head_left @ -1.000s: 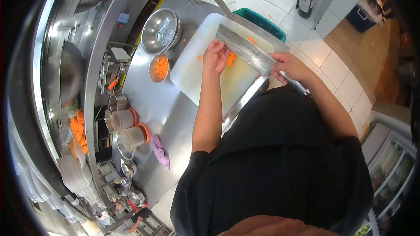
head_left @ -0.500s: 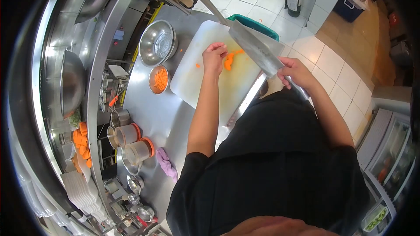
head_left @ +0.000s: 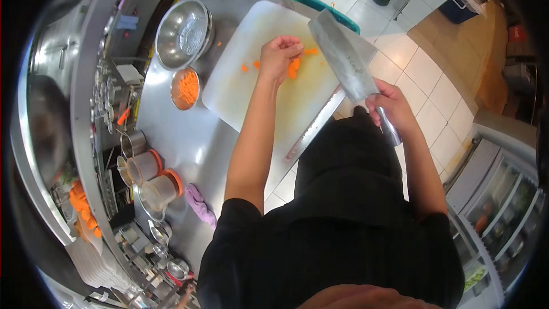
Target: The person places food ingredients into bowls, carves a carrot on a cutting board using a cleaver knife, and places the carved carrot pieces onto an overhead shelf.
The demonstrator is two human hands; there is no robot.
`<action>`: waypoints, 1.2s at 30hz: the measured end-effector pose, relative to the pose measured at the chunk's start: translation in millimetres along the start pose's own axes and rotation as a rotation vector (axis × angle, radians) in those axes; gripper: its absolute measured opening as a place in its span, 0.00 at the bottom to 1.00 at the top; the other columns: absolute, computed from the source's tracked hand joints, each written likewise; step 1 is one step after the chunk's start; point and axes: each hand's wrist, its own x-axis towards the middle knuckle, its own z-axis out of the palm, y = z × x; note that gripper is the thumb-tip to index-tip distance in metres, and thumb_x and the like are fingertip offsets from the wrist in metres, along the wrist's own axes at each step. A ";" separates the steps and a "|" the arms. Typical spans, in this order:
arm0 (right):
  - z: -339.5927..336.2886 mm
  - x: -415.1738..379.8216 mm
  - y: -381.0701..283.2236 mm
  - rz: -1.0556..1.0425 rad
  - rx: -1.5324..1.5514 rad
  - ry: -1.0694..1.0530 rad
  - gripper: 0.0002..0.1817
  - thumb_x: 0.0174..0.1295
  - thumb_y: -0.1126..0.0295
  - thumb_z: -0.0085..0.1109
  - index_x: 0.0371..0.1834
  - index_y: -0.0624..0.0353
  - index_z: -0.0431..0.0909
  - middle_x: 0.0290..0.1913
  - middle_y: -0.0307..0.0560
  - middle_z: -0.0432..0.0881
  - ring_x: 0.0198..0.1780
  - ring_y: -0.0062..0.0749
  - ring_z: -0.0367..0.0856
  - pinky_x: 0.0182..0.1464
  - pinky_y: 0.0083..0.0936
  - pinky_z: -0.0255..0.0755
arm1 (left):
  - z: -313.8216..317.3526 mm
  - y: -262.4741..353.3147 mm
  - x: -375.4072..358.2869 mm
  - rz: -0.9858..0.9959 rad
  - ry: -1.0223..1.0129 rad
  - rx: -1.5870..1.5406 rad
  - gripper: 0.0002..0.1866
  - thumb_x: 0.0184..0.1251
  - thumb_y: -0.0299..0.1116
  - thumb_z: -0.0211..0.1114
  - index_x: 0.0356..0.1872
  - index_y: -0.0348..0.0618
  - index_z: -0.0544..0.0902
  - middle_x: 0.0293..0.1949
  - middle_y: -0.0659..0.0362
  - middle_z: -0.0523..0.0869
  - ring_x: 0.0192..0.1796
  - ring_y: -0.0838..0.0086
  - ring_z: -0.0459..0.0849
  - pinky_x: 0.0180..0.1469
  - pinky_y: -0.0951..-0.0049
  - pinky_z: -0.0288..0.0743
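Observation:
My right hand (head_left: 393,106) grips the handle of a broad-bladed cleaver (head_left: 345,57), its blade held over the right edge of the white cutting board (head_left: 243,51). Above the board, my left hand (head_left: 279,57) has its fingers drawn together; whatever may be between them is hidden. Orange carrot pieces (head_left: 294,68) lie on the board right by that hand, with smaller scraps to either side. Left of the board, a small metal bowl (head_left: 196,102) holds carrot strips (head_left: 187,87).
A large metal bowl (head_left: 166,43) stands behind the small one. Tubs with orange rims (head_left: 159,190) and a purple cloth (head_left: 200,206) sit on the steel counter (head_left: 200,151). A green bin (head_left: 309,3) is beyond the board. Shelving (head_left: 91,131) runs along the left.
The view has shifted, so the counter items appear further left. My left hand stays over the board by the carrot, and the cleaver remains raised in my right hand.

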 end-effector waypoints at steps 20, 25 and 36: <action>-11.5 91.5 93.2 -0.226 0.142 -0.032 0.28 0.71 0.77 0.49 0.75 0.67 0.61 0.30 0.51 0.77 0.22 0.29 0.75 0.27 0.23 0.74 | -27.3 -71.3 -51.0 0.529 0.364 0.792 0.14 0.61 0.26 0.75 0.48 0.39 0.87 0.39 0.59 0.88 0.36 0.77 0.82 0.41 0.76 0.78; -20.0 94.2 109.0 -0.244 0.232 -0.138 0.29 0.72 0.78 0.48 0.76 0.63 0.56 0.31 0.51 0.77 0.24 0.29 0.76 0.26 0.23 0.73 | -39.1 -68.7 -63.0 0.320 0.179 0.669 0.17 0.67 0.21 0.71 0.56 0.36 0.84 0.49 0.64 0.82 0.43 0.82 0.79 0.44 0.82 0.73; 44.7 99.2 88.5 -0.398 -0.182 0.214 0.41 0.68 0.82 0.46 0.85 0.68 0.43 0.62 0.65 0.78 0.20 0.18 0.73 0.21 0.15 0.70 | -46.4 -72.5 -57.6 0.446 0.041 0.781 0.23 0.57 0.16 0.69 0.56 0.41 0.82 0.48 0.63 0.79 0.42 0.83 0.78 0.41 0.84 0.72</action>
